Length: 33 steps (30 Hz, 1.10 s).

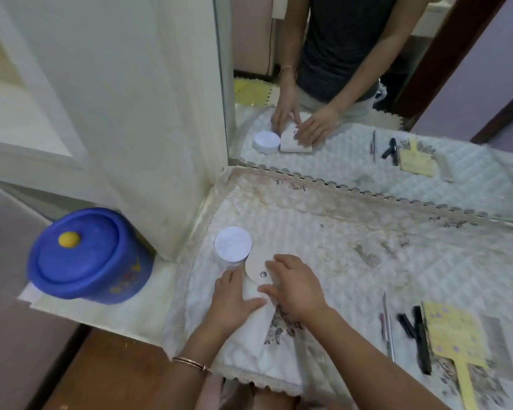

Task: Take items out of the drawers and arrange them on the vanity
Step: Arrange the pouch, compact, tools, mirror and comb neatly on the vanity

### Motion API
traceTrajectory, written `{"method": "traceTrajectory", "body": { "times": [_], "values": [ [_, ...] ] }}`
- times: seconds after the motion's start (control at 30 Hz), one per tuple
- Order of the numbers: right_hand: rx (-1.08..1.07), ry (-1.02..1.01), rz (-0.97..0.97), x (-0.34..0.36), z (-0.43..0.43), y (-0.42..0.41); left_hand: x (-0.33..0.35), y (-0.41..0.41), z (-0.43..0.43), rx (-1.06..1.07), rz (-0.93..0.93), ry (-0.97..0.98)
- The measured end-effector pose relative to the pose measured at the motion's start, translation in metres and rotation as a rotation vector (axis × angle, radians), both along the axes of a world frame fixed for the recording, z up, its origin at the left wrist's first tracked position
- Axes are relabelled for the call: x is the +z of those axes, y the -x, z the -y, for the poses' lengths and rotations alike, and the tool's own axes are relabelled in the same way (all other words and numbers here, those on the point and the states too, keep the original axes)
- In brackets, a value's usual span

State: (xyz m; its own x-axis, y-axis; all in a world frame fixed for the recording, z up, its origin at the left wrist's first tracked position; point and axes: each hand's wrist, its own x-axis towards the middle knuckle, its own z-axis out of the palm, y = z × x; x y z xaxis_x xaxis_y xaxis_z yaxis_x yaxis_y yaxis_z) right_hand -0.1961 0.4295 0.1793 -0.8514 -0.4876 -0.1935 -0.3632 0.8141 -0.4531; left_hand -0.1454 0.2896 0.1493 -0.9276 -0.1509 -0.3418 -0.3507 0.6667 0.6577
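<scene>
Lidded white jar (233, 243) beside pouch (256, 272), 2 hands, left (237, 300), right (295, 288), pressing it

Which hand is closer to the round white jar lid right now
Left. The left hand lies just below the round white jar, fingertips almost at it; the right hand sits farther to its right, on the white pouch.

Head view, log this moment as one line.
both hands: left, right on white pouch | beside white jar | vanity cloth

Blue tub (89, 258), yellow paddle (453, 335), floral-printed white cloth (353, 247).
</scene>
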Motion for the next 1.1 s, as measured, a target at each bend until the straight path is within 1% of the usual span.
{"method": "traceTrajectory", "body": {
  "times": [0.1,0.17,0.23,0.3,0.33,0.37,0.43,0.47,0.53,0.63,0.7,0.77,0.8,0.9,1.03,1.1],
  "values": [
    [0.019,-0.021,-0.16,-0.002,0.004,-0.005,-0.005,0.007,0.006,0.011,0.001,-0.118],
    [-0.027,-0.066,-0.171,0.0,0.006,-0.008,-0.006,0.009,0.007,0.003,0.019,-0.147],
    [-0.15,-0.081,-0.119,0.005,0.006,-0.005,-0.006,0.012,0.011,-0.004,0.063,-0.187],
    [-0.345,0.075,-0.117,0.015,0.001,0.0,-0.003,0.013,0.014,-0.026,0.107,-0.254],
    [-0.449,0.19,-0.151,0.021,-0.003,0.004,0.001,0.013,0.014,-0.027,0.131,-0.316],
    [-0.526,0.266,-0.24,0.026,-0.008,0.009,0.006,0.013,0.015,-0.021,0.154,-0.395],
    [-0.666,0.269,-0.381,0.037,-0.02,0.018,0.013,0.014,0.014,-0.028,0.18,-0.53],
    [-0.728,0.241,-0.386,0.043,-0.026,0.023,0.017,0.015,0.012,-0.046,0.176,-0.564],
    [-0.79,0.236,-0.298,0.051,-0.038,0.028,0.026,0.014,0.01,-0.088,0.177,-0.623],
    [-0.791,0.436,-0.155,0.057,-0.046,0.025,0.036,0.012,0.009,-0.098,0.193,-0.715],
    [-0.727,0.556,-0.088,0.062,-0.047,0.016,0.039,0.011,0.009,-0.064,0.196,-0.769],
    [-0.641,0.631,-0.026,0.064,-0.049,0.005,0.042,0.011,0.009,-0.03,0.189,-0.799],
    [-0.592,0.637,0.009,0.063,-0.05,0.0,0.043,0.01,0.009,-0.022,0.184,-0.817],
    [-0.473,0.534,0.06,0.056,-0.057,-0.012,0.049,0.007,0.003,-0.048,0.197,-0.833],
    [-0.461,0.51,0.046,0.054,-0.06,-0.016,0.056,0.004,-0.007,-0.129,0.196,-0.736],
    [-0.479,0.548,0.039,0.056,-0.063,-0.018,0.057,0.002,-0.013,-0.114,0.202,-0.74]
  ]
}}
